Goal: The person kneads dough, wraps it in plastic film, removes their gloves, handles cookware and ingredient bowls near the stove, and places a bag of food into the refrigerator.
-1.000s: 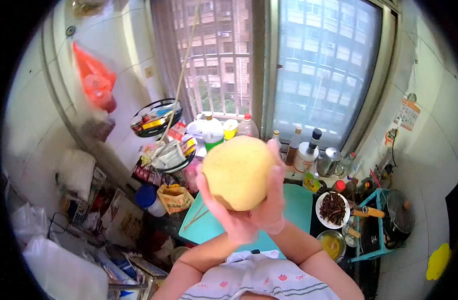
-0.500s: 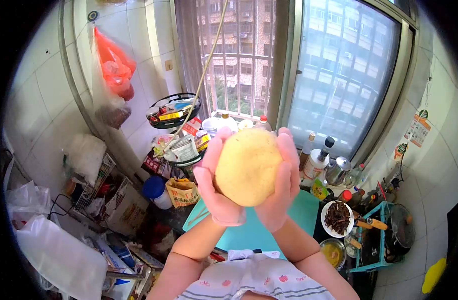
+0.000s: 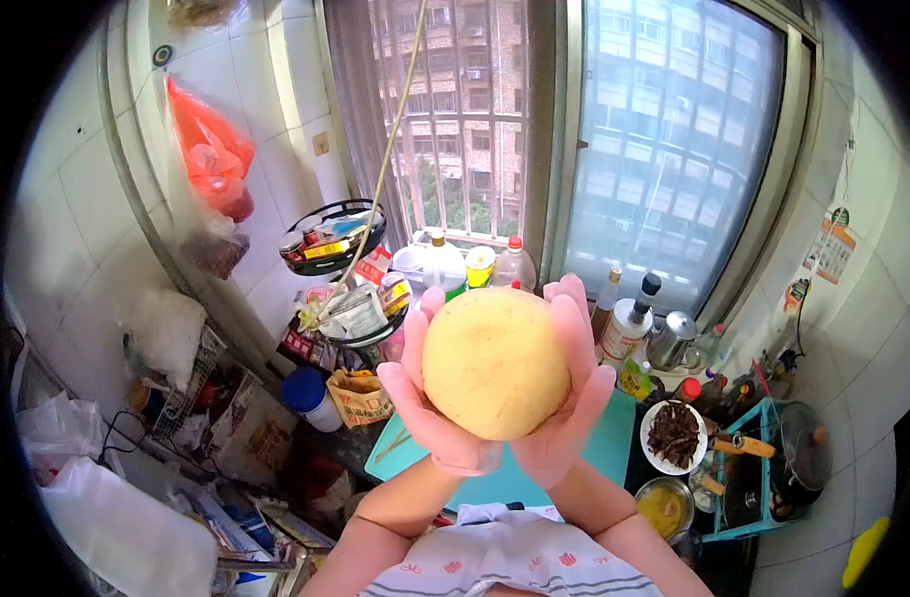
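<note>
A large round ball of yellow dough (image 3: 495,363) rests between my two gloved hands, held up above a turquoise board (image 3: 594,448). Around its left side and underside curves my left hand (image 3: 423,398), in a thin clear glove. My right hand (image 3: 572,388), gloved the same way, cups the right side and underside. The fingertips of both hands point away from me, toward the window. The dough hides parts of both palms. A thin stick (image 3: 393,444) lies on the left part of the board.
To the right stand a white plate of dark strips (image 3: 673,438), a metal bowl of yellow liquid (image 3: 664,507) and a turquoise rack (image 3: 763,517). Bottles (image 3: 627,333) line the window. A blue-lidded jar (image 3: 313,400), paper bag (image 3: 360,398) and tiered rack (image 3: 333,239) are on the left.
Both hands have lowered slightly in view with the dough, their fingers opening wider around it. More bottles behind show now. The whole view has shifted a little.
</note>
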The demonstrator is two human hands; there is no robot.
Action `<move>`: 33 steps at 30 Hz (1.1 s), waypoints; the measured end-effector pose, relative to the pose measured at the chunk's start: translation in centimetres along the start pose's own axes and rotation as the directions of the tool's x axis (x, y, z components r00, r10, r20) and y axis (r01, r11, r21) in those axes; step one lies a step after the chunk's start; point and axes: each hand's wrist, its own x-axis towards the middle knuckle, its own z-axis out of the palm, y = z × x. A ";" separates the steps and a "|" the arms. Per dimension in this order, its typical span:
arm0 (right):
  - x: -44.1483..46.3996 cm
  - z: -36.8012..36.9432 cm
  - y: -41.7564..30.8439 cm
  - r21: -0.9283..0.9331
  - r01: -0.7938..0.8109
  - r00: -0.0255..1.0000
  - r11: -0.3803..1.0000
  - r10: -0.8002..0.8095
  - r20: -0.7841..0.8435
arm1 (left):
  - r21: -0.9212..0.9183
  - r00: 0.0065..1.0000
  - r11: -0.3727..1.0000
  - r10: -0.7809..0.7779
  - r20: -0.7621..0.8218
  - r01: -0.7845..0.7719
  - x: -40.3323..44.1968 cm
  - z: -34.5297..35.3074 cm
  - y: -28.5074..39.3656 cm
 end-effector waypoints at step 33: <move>-16.6 -4.3 15.1 -0.027 -0.571 0.799 0.821 0.547 -0.251 | -0.181 0.514 0.694 -0.660 -0.548 0.697 -9.2 -16.9 -4.4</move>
